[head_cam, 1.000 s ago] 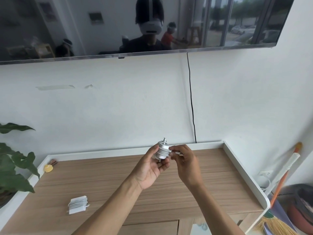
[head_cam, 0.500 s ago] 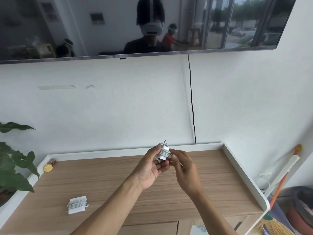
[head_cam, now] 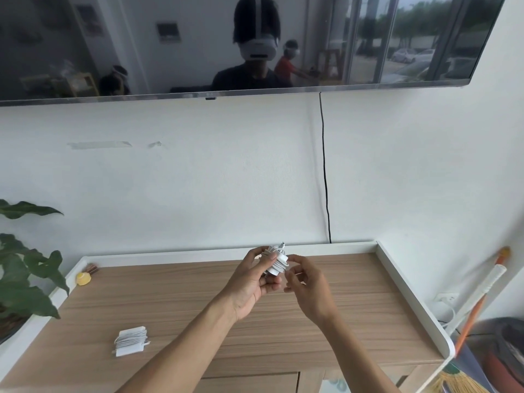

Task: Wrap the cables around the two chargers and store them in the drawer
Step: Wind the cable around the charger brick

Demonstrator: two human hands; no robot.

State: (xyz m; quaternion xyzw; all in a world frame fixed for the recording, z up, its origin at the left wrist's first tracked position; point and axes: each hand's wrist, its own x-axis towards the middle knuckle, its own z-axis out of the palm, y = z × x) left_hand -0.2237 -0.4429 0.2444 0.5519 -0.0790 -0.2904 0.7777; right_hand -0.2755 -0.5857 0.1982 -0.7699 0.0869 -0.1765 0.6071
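Note:
My left hand (head_cam: 251,282) grips a small white charger (head_cam: 276,260) above the wooden cabinet top, with its white cable wound in coils around the body and the plug end poking up. My right hand (head_cam: 307,285) is just right of it, fingers curled, the fingertips touching the coils; whether it pinches the cable end I cannot tell. A second white charger (head_cam: 131,340) with its cable wrapped around it lies on the cabinet top (head_cam: 198,307) at the front left. The drawer front (head_cam: 249,382) shows at the bottom edge, closed.
A white raised rim (head_cam: 411,290) borders the cabinet top. A small yellow object (head_cam: 84,278) sits at the back left corner. Plant leaves (head_cam: 25,268) hang at the left. A broom (head_cam: 476,307) and a dark bin (head_cam: 507,353) stand at the right. A TV (head_cam: 226,43) hangs above.
The charger has tilted in my left hand, its plug end now leaning right. My right hand has drawn slightly down and away from the coils.

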